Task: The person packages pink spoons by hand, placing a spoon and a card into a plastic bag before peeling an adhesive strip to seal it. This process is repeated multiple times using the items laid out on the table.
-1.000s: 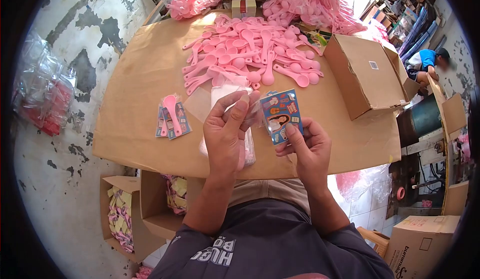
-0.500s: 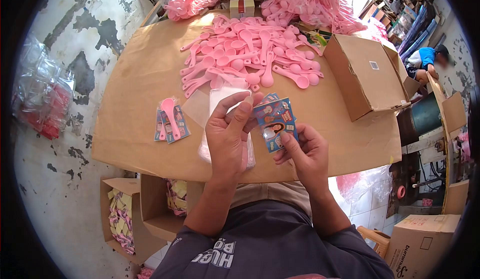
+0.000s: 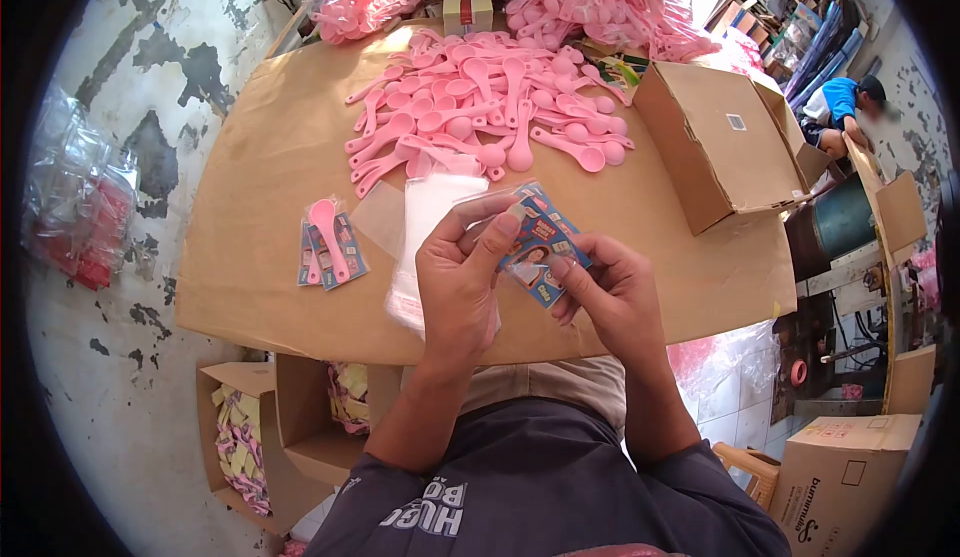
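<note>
My right hand (image 3: 615, 287) grips a few blue printed cards (image 3: 540, 250), with the thumb on their front. On the cards' left side, my left hand (image 3: 462, 272) is closed, its thumb and fingers pinching what looks like a clear plastic bag (image 3: 492, 197) against the card edge. Beneath my left hand lies a stack of clear plastic bags (image 3: 408, 282). Farther left are packed cards (image 3: 308, 247) in clear bags, with a pink measuring spoon (image 3: 324, 223) on top. A large heap of pink spoons (image 3: 470, 92) covers the back of the table.
The table (image 3: 250, 287) has a brown cardboard top. An open carton (image 3: 700, 147) stands at its right, bagged pink spoons (image 3: 600, 7) behind. Below left are cartons of packets (image 3: 240, 447); another carton (image 3: 840, 477) sits lower right. A person (image 3: 840, 107) is at far right.
My left hand has closed in on the cards, its thumb now at their upper left edge. The cards have tilted in my right hand. The whole view has shifted slightly.
</note>
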{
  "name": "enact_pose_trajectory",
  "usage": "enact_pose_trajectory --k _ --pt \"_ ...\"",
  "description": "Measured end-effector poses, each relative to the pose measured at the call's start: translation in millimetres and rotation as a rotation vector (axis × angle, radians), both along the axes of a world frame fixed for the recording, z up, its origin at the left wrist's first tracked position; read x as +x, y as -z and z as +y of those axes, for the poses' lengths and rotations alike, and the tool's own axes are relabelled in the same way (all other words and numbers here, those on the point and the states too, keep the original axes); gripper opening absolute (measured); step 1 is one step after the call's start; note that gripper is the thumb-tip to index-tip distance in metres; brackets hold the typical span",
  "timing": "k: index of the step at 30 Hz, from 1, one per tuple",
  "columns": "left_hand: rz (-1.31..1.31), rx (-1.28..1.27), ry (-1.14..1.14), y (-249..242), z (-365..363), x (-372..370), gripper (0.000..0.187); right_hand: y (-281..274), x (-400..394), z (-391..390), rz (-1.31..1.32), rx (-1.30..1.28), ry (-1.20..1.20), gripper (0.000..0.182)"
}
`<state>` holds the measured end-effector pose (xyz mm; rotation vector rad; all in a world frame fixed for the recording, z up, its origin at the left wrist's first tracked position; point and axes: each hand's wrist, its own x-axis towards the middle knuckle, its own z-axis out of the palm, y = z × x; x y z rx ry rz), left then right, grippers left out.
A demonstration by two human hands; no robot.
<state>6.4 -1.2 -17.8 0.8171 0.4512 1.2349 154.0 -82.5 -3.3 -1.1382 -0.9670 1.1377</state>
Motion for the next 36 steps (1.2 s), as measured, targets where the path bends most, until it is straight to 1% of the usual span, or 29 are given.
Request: enact_pose_trajectory --k 2,4,7,10,13,17,19,20,22,23,25,26,28,30,32,34,36 --pt "-0.010 -0.003 -0.026 -0.8 -1.5 2.2 0.024 0.7 -1.5 1.4 0.007 0.009 0.015 0.020" --pt "-0.085 -0.016 -0.075 -1.9 -2.9 3.3 0.023 7.3 -7.1 1.9 0.103 0.047 0.102 0.018" --pt "-0.106 -0.034 -0.098 -3.5 -6.5 8.3 0.023 11.8 -6.9 -0.5 0.127 0.046 0.058 0.016" --pt "-0.058 -0.077 -0.105 0.7 -11.9 14.3 0.023 11.4 -15.3 -0.1 0.168 0.101 0.091 0.015" --pt "-0.012 -0.054 -0.027 0.2 -18.3 16.9 0.023 15.1 -15.7 2.8 0.174 0.163 0.091 0.014" --pt "-0.025 -0.037 -0.007 3.1 -22.9 19.0 0.024 21.1 -18.3 9.5 0.118 0.211 0.157 0.015" --pt "-0.020 -0.045 0.021 2.6 -25.9 18.1 0.030 22.1 -19.4 11.0 0.127 0.251 0.138 0.018" --pt "-0.019 -0.047 0.021 0.0 -25.7 19.0 0.030 20.6 -19.5 10.6 0.128 0.249 0.138 0.018" --pt "-0.062 -0.013 -0.003 -9.3 -22.7 21.4 0.044 16.4 -20.4 8.7 0.235 0.176 0.108 0.020" --pt "-0.060 -0.016 -0.004 -12.5 -21.4 20.0 0.044 17.5 -19.7 6.9 0.238 0.173 0.108 0.020" --pt "-0.212 0.039 0.073 -18.1 -17.1 16.4 0.060 19.3 -16.8 3.1 0.266 0.131 0.077 0.018" --pt "-0.213 0.038 0.073 -20.2 -14.4 16.6 0.060 18.8 -17.7 1.7 0.265 0.131 0.078 0.018" --pt "-0.304 0.046 0.079 -23.5 -11.8 17.4 0.063 17.1 -20.4 -2.2 0.248 0.123 0.085 0.014" --pt "-0.339 0.040 0.096 -24.9 -13.7 18.4 0.062 17.7 -22.6 -3.6 0.257 0.119 0.091 0.014" --pt "-0.420 0.056 0.212 -19.3 -14.2 18.6 0.062 16.8 -25.0 -2.2 0.265 0.117 0.094 0.017" --pt "-0.421 0.072 0.227 -14.4 -14.2 17.9 0.061 15.1 -28.0 1.6 0.194 0.122 0.142 0.026" --pt "-0.424 0.080 0.256 -12.6 -16.7 17.9 0.060 19.3 -27.7 1.9 0.178 0.102 0.137 0.027"
